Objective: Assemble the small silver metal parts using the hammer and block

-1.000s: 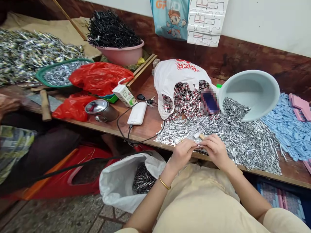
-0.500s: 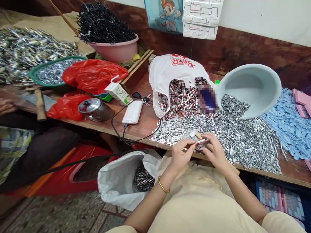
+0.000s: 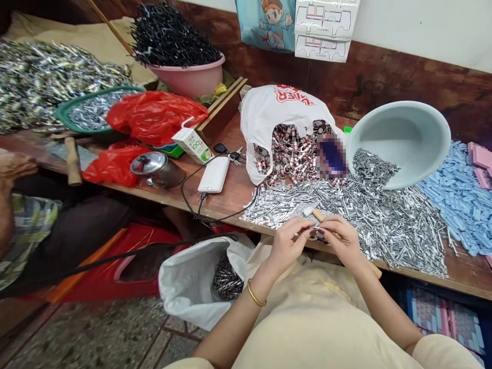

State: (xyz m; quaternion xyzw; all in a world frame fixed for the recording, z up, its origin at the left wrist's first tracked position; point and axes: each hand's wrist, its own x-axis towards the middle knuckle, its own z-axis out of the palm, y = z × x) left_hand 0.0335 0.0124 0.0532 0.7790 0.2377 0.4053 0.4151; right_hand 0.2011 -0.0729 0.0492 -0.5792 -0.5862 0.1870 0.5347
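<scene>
My left hand (image 3: 289, 238) and my right hand (image 3: 340, 237) meet at the table's front edge. Thumbs and fingers of both are pinched on one small silvery metal piece (image 3: 315, 225), mostly covered by the fingertips. Just beyond the fingers lies a small tool with a pale blade and wooden handle (image 3: 318, 214). Loose silver metal parts (image 3: 388, 225), thin and flat, spread across the table around it. Behind them, a white plastic bag (image 3: 253, 110) lies open, with red-banded silver metal pieces (image 3: 294, 154) spilling from its mouth.
A tilted grey basin (image 3: 415, 133) holds more metal parts, beside light-blue pieces (image 3: 461, 200). Left are a power bank (image 3: 213, 175) with a cable, keys (image 3: 235, 155), a drink carton (image 3: 193, 145) and a metal mug (image 3: 163, 171). An open white sack (image 3: 180, 282) stands below. Another person's hand (image 3: 15, 165) shows far left.
The red-and-silver piece seen between my fingertips before is no longer visible there; a smaller silvery bit shows instead. My hands have drawn closer together. The view has shifted slightly.
</scene>
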